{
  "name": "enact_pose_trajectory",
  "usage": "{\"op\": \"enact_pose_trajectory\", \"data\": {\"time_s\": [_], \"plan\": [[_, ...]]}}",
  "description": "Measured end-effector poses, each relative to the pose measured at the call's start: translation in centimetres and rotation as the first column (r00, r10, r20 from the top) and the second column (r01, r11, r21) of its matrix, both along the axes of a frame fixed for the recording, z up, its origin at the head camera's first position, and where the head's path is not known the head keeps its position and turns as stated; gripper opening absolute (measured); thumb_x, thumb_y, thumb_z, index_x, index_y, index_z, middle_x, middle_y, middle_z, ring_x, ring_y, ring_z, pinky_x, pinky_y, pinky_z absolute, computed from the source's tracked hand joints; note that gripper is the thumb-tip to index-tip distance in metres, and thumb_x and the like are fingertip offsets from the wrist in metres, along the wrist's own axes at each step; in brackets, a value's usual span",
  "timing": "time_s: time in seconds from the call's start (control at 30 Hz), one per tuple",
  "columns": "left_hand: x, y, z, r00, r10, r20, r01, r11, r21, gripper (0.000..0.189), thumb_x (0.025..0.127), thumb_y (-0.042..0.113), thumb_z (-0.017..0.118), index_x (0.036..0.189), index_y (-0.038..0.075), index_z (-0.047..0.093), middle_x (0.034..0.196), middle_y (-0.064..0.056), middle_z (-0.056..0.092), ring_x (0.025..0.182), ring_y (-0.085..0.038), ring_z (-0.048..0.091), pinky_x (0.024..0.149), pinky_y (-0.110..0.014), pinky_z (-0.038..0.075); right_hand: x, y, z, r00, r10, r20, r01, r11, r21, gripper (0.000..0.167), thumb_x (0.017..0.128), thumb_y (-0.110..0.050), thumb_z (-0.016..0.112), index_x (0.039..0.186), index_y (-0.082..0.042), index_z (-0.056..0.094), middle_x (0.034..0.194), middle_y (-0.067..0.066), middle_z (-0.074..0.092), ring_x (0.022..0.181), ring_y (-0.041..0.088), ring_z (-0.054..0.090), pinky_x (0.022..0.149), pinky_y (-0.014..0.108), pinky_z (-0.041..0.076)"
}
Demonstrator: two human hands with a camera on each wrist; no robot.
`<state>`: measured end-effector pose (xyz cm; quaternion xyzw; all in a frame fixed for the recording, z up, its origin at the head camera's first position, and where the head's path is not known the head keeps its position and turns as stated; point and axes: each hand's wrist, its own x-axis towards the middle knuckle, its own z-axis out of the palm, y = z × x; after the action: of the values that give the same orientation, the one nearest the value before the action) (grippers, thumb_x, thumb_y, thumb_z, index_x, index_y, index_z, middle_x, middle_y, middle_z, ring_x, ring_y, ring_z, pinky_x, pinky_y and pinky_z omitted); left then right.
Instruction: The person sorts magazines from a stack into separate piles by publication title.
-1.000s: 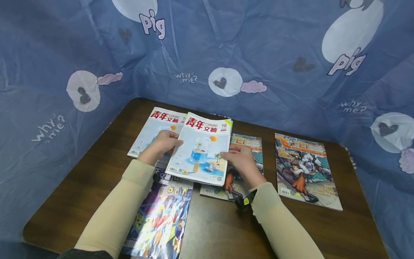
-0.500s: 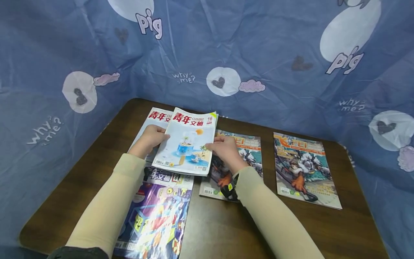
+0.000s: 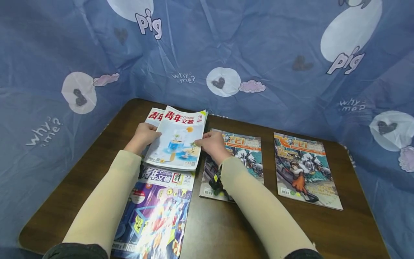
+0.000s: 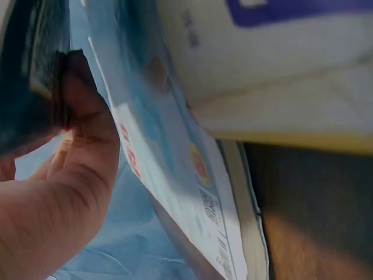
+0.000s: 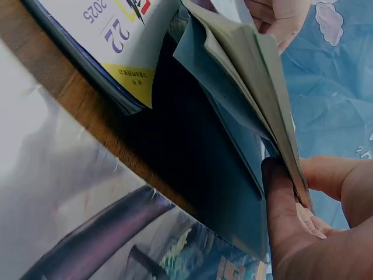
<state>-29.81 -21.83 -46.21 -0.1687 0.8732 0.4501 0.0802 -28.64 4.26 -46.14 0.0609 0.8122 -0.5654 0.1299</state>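
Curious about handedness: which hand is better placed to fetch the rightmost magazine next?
Probably the right hand, nearer the rightmost magazine; the left hand is farther. Both hold the upper palm-tree magazine.

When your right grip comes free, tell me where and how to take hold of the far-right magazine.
The far-right magazine is likely best taken midway along its right long edge, the right grip coming in low from the right, pinching cover and underside. It lies flat and apart from the matching magazine, with table beyond that edge.

Smooth paper is seen on the held magazine [image 3: 177, 140], high gloss on the purple magazine [image 3: 155, 216], wood on the surface [image 3: 223, 230].
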Motion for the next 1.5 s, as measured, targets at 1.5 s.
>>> {"op": "enact_pose_trajectory", "data": {"time_s": [1.5], "plan": [[-0.7, -3.0, -1.6, 0.993, 0.015, -0.116, -0.046, 0.962, -0.269, 0.032, 0.093, 0.014, 0.067, 0.114, -0.01, 0.067, 0.112, -0.025, 0.064, 0.1, -0.036, 0.059, 0.089, -0.051, 0.052, -2.5, -3.3, -2.2, 0.999, 0.019, 0.04, -0.02, 1.0, 0.014, 0.025, 0.088, -0.014, 0.082, 0.106, 0.0, 0.071, 0.095, 0.01, 0.07, 0.084, 0.02, 0.07, 0.078, 0.037, 0.057]]}}
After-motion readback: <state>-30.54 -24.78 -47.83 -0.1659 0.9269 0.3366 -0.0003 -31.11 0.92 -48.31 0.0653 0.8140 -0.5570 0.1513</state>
